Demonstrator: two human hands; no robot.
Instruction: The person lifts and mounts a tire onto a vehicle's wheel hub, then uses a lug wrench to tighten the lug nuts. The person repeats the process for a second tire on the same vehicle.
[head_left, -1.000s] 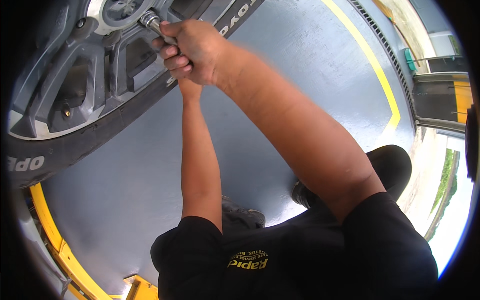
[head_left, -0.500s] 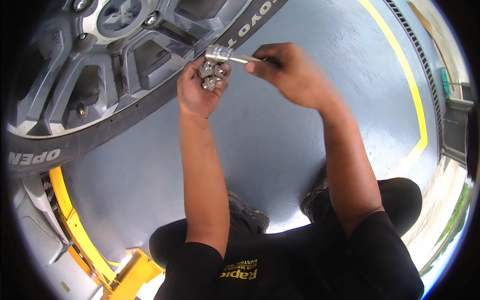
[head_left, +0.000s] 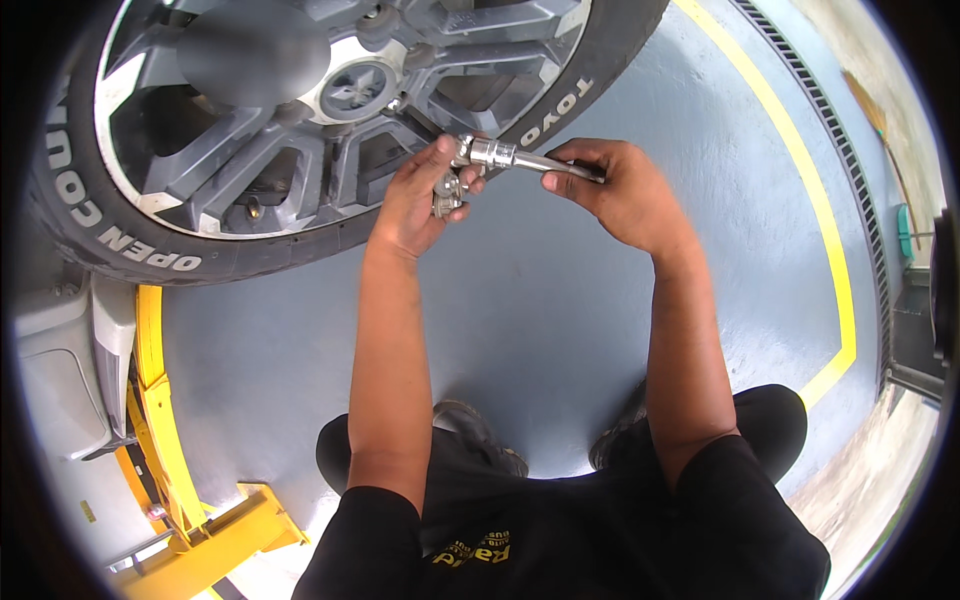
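Lug nuts (head_left: 447,187) in our left grip (head_left: 408,208), a socket wrench (head_left: 545,165) in our right grip (head_left: 625,195).

We see the left grip closed around the chrome nuts, in front of the lower right rim of an alloy wheel (head_left: 358,92) and its black tyre (head_left: 240,262); the right grip pinches the wrench's steel shaft, its socket (head_left: 493,152) pointing left; we cannot be sure whether the uppermost nut sits inside or merely touches it. Both grips are above the grey floor (head_left: 530,300), well in from its right edge, where a drain grating (head_left: 835,120) runs beyond a yellow line (head_left: 810,170).
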